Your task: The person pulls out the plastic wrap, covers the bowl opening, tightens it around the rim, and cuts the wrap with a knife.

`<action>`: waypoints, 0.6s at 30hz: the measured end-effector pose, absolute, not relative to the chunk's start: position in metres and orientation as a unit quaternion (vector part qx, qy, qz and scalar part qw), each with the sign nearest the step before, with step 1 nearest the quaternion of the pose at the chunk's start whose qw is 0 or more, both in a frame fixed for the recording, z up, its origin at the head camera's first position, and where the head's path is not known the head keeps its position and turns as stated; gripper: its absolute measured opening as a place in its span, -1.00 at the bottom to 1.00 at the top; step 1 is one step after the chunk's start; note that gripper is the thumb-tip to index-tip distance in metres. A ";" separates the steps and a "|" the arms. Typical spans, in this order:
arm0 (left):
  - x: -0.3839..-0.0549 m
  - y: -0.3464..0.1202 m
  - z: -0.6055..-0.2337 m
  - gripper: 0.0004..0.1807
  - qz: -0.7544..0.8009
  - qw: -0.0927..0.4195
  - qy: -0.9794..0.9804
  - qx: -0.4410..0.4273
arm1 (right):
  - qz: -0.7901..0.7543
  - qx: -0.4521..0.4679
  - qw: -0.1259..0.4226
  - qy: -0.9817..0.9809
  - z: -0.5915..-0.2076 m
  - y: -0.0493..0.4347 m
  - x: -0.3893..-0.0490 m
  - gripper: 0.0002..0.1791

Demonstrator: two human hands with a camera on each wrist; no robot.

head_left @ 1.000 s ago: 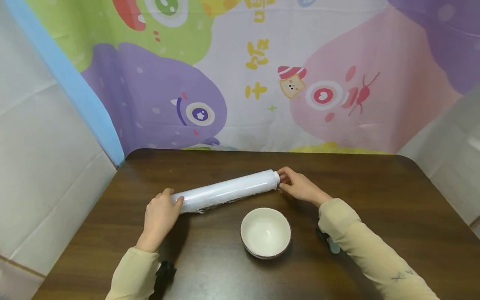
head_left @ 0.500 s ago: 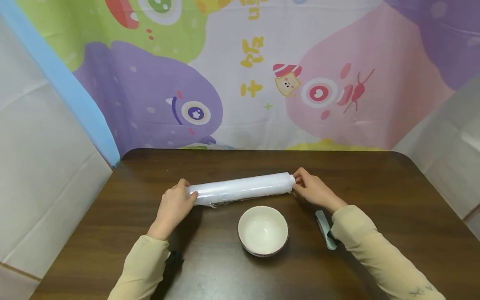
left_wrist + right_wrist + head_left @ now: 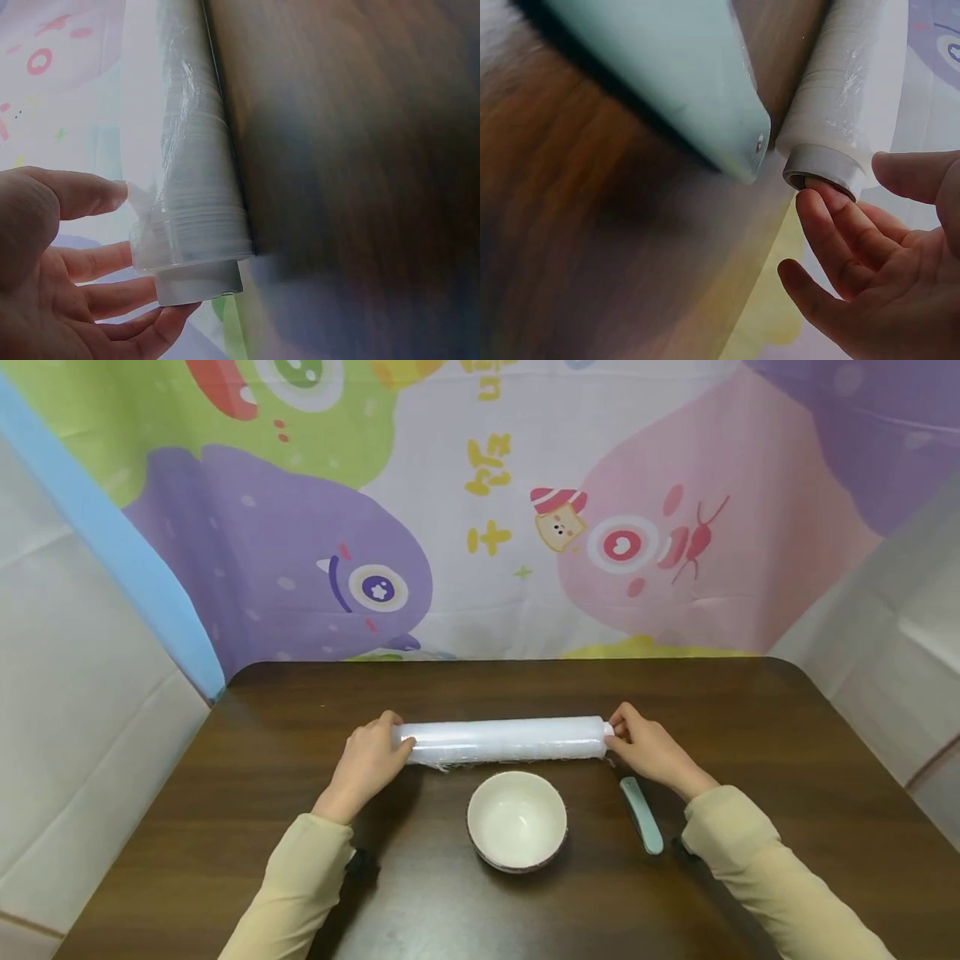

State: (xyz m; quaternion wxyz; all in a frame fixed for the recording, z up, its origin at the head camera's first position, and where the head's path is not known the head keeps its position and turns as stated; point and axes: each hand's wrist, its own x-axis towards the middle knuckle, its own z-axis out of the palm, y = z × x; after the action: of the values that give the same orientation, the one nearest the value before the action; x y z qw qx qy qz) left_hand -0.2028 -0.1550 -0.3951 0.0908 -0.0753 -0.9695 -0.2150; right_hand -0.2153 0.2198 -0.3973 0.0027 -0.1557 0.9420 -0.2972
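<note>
A roll of cling film [image 3: 502, 740] lies crosswise beyond the bowl, a loose crinkled edge of film along its near side. My left hand [image 3: 372, 760] grips its left end, thumb on the near side and fingers behind. In the left wrist view, the fingers [image 3: 142, 326] reach round the grey core [image 3: 199, 283]. At the other end my right hand [image 3: 651, 750] holds the roll. The right wrist view shows fingertips [image 3: 829, 189] in the mouth of the core [image 3: 829, 169], with the thumb [image 3: 911, 176] against the film.
A white bowl [image 3: 517, 820] with a dark outside stands just nearer than the roll. To its right, a pale green folding-knife-shaped handle [image 3: 642, 817] lies on the brown table [image 3: 450, 910], close by the right wrist. A cartoon-printed cloth [image 3: 480, 610] hangs behind the table.
Both hands have moved the roll rightward and turned it from slanted to nearly level across the view. The right arm has shifted right, uncovering the pale green handle. The camera view has shifted slightly.
</note>
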 end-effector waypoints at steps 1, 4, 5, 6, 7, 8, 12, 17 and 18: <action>-0.204 -0.153 -0.395 -0.62 -0.215 0.089 -0.969 -0.078 | -0.295 -0.153 0.003 0.943 -0.397 0.222 -0.214 -0.78; -0.206 -0.148 -0.395 -0.61 -0.214 0.083 -0.970 -0.082 | -0.292 -0.147 0.007 0.945 -0.396 0.227 -0.210 -0.79; -0.207 -0.147 -0.395 -0.61 -0.215 0.080 -0.970 -0.083 | -0.291 -0.147 0.006 0.946 -0.396 0.229 -0.209 -0.79; -0.207 -0.146 -0.395 -0.61 -0.215 0.079 -0.970 -0.084 | -0.289 -0.146 0.007 0.946 -0.396 0.230 -0.209 -0.79; -0.207 -0.144 -0.394 -0.61 -0.214 0.079 -0.970 -0.086 | -0.289 -0.144 0.008 0.947 -0.396 0.231 -0.208 -0.79; -0.208 -0.143 -0.394 -0.61 -0.214 0.078 -0.970 -0.087 | -0.288 -0.143 0.010 0.947 -0.395 0.233 -0.207 -0.79; -0.208 -0.138 -0.393 -0.60 -0.210 0.081 -0.970 -0.095 | -0.288 -0.139 0.013 0.947 -0.393 0.237 -0.205 -0.79; -0.208 -0.132 -0.394 -0.63 -0.187 0.088 -0.974 -0.096 | -0.289 -0.129 0.004 0.949 -0.396 0.240 -0.203 -0.77; -0.207 -0.131 -0.394 -0.64 -0.178 0.092 -0.975 -0.096 | -0.286 -0.126 -0.002 0.950 -0.396 0.240 -0.202 -0.76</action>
State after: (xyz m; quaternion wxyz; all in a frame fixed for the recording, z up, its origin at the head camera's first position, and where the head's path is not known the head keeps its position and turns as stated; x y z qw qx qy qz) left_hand -0.2074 -0.1306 -0.3937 0.0924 -0.0963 -0.9749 -0.1784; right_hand -0.2022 0.2398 -0.3965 -0.0016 -0.1260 0.9500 -0.2856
